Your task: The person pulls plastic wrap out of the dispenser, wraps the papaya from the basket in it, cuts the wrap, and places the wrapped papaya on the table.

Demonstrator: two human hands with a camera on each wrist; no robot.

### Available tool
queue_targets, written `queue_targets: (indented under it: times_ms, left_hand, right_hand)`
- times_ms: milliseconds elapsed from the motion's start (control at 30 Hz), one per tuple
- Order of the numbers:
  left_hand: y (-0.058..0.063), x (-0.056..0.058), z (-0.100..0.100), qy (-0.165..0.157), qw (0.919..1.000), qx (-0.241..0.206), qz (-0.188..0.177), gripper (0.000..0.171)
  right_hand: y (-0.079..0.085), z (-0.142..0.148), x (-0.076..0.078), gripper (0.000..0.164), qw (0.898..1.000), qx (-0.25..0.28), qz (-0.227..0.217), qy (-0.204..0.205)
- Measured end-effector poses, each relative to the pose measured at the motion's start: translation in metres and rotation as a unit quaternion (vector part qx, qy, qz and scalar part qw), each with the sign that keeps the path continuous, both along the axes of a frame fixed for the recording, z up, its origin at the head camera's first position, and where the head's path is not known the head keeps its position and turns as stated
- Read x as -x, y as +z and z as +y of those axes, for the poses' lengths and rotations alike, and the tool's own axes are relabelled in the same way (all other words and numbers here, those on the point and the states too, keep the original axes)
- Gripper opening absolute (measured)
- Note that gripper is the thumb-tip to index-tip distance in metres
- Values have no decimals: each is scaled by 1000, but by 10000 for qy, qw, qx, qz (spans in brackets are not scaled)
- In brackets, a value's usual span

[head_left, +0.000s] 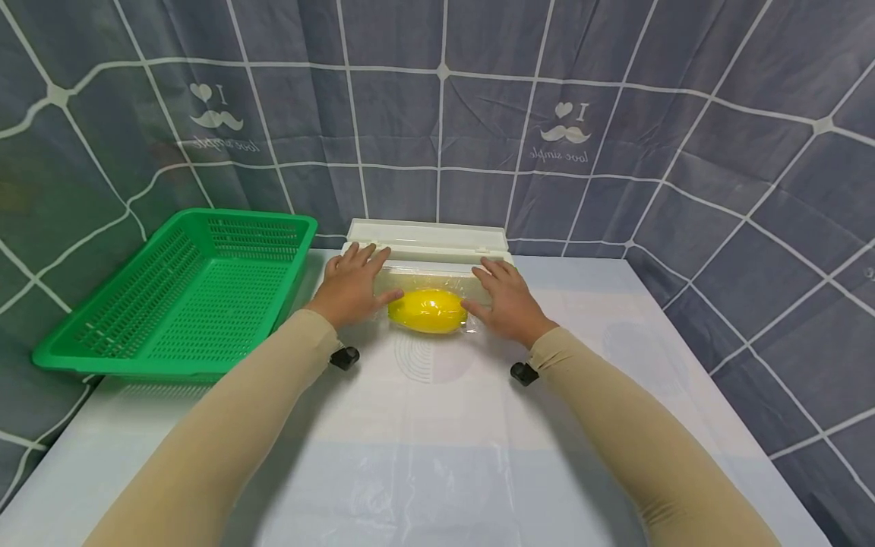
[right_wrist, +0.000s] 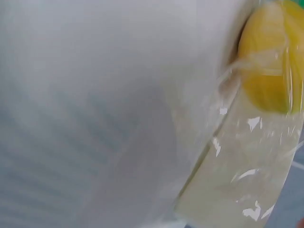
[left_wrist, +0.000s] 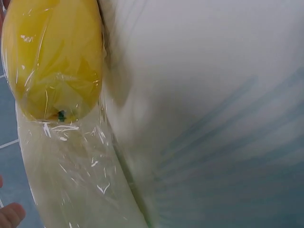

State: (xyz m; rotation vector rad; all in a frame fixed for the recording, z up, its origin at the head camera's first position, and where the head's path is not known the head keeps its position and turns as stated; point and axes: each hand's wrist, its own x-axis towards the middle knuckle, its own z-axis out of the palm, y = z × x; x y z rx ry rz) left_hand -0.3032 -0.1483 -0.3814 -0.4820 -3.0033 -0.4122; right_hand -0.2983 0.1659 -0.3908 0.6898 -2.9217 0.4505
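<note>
A glossy yellow oval fruit, with a small dark green spot at one end in the left wrist view, lies in front of a white cling film dispenser whose lid stands up at the back. Clear cling film covers the fruit and spreads out past both its ends. My left hand reaches over the dispenser's left end, fingers spread, thumb at the fruit's left tip. At the other end my right hand mirrors it, its fingers extended toward the dispenser and its thumb by the fruit's right tip.
To the left stands a green plastic basket with perforated sides. A pale patterned cloth covers the table. Behind and to the right hangs a grey curtain with white grid lines. Small black cameras hang at both wrists.
</note>
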Motion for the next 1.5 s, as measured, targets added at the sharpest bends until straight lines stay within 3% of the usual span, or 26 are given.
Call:
queue_targets:
  times_ms: [233, 467, 867, 1233, 1500]
  left_hand:
    - [-1, 7, -4, 221, 9996, 86, -138, 91]
    - [-3, 12, -8, 321, 9991, 103, -267, 90]
    - [0, 13, -7, 355, 9989, 61, -296, 89]
    - [4, 17, -1, 318, 9986, 156, -403, 88]
    - [12, 20, 22, 91, 9983, 55, -575, 88]
  right_hand:
    - [2, 19, 8, 85, 9989, 54, -127, -451]
    - [-7, 39, 21, 95, 9951, 309, -317, -880]
    - [-14, 53, 33, 97, 9896, 504, -571, -1220]
    - [-21, 53, 43, 98, 9847, 856, -906, -1216]
    - [-25, 49, 48, 84, 9847, 1174, -773, -1033]
